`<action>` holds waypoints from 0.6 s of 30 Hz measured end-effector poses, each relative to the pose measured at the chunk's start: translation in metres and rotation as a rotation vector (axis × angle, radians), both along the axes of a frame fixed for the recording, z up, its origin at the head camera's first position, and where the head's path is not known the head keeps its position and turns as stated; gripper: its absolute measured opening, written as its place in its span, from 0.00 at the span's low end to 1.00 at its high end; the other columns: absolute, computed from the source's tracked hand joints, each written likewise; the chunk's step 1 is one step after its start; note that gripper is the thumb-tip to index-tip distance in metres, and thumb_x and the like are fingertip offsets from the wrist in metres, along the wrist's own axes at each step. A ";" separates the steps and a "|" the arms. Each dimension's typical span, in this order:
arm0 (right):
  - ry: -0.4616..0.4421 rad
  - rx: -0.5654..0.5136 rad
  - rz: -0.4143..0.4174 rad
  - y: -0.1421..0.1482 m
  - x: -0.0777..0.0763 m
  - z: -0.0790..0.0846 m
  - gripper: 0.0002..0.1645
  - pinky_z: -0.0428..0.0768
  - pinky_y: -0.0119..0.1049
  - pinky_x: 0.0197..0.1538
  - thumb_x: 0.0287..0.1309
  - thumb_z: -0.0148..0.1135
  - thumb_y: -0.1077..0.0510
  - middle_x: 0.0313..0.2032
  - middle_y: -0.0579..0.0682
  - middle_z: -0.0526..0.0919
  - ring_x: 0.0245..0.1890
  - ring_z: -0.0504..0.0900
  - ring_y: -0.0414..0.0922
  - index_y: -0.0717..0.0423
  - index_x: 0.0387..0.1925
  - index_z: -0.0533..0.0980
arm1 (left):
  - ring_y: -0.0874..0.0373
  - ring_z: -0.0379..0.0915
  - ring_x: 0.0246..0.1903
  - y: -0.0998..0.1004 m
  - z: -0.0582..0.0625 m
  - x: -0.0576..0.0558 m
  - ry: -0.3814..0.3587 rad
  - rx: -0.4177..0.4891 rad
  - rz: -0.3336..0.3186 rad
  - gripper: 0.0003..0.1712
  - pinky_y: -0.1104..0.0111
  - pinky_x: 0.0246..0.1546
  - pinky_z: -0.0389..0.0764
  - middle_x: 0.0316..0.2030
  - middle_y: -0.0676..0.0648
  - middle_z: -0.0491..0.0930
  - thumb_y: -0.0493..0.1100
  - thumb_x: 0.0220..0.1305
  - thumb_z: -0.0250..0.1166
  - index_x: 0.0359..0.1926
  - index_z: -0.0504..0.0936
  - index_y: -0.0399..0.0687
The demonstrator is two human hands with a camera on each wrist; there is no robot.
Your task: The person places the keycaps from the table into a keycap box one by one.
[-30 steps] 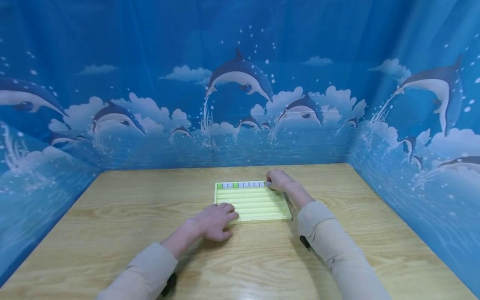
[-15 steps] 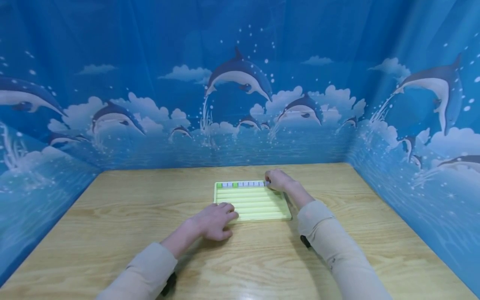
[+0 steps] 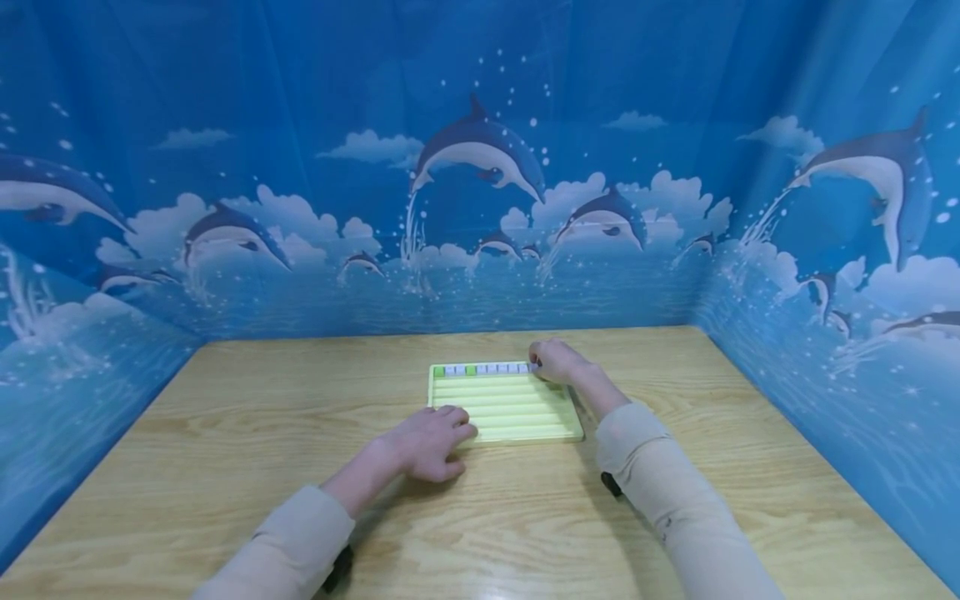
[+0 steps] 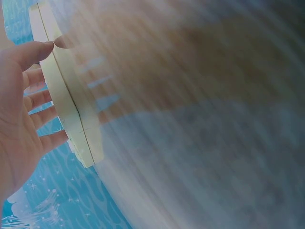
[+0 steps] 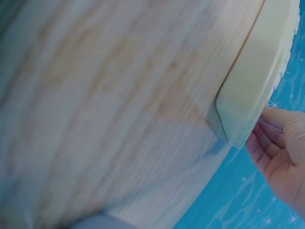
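A pale yellow-green tray with ridged rows lies flat on the table. Small white blocks line its far row, with a green block among them and another green block at the left end. My left hand rests at the tray's near left corner, fingers spread and nearly straight. In the left wrist view its thumb overlaps the tray's side. At the far right corner, my right hand has curled fingers and pinches a small whitish block at the row's end, mostly hidden by the fingertips.
The wooden table extends around the tray on every side. A blue dolphin-print curtain encloses its back and both sides. Dark bands show under the rolled sleeves.
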State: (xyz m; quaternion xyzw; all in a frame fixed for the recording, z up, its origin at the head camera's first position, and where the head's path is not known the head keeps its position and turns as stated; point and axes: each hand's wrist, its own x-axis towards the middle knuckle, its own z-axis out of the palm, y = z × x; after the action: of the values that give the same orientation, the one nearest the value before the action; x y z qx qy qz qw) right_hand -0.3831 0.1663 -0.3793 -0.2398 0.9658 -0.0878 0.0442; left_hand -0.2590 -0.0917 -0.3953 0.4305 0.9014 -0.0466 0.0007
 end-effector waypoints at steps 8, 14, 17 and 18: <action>-0.026 -0.016 -0.033 0.006 0.006 0.007 0.19 0.79 0.42 0.44 0.59 0.59 0.60 0.41 0.57 0.79 0.42 0.79 0.51 0.64 0.51 0.71 | 0.52 0.63 0.56 0.001 0.000 -0.001 0.009 0.002 -0.005 0.29 0.58 0.55 0.69 0.55 0.45 0.68 0.55 0.60 0.58 0.60 0.69 0.49; -0.011 0.009 -0.030 0.020 0.017 0.019 0.17 0.78 0.43 0.45 0.58 0.59 0.61 0.41 0.57 0.79 0.41 0.78 0.52 0.66 0.48 0.72 | 0.51 0.63 0.56 0.001 0.001 -0.001 0.007 0.002 0.000 0.30 0.57 0.55 0.69 0.55 0.45 0.68 0.55 0.60 0.58 0.60 0.69 0.48; -0.013 0.005 -0.006 0.029 0.025 0.025 0.16 0.78 0.43 0.44 0.59 0.58 0.60 0.39 0.56 0.79 0.40 0.78 0.51 0.66 0.47 0.73 | 0.51 0.63 0.57 0.000 0.000 -0.001 0.002 0.001 0.003 0.30 0.57 0.55 0.68 0.56 0.44 0.68 0.56 0.60 0.58 0.61 0.69 0.48; -0.011 0.000 0.004 0.032 0.028 0.026 0.15 0.78 0.43 0.44 0.59 0.58 0.60 0.38 0.55 0.79 0.39 0.78 0.51 0.66 0.46 0.74 | 0.51 0.63 0.57 0.000 0.000 -0.001 0.002 0.001 0.003 0.30 0.57 0.55 0.69 0.56 0.44 0.68 0.56 0.60 0.58 0.61 0.69 0.48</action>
State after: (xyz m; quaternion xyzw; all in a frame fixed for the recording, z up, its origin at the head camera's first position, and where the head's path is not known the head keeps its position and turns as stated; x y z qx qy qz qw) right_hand -0.3548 0.1983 -0.3529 -0.2411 0.9651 -0.0890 0.0496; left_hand -0.2601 -0.0913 -0.3954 0.4289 0.9021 -0.0467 -0.0003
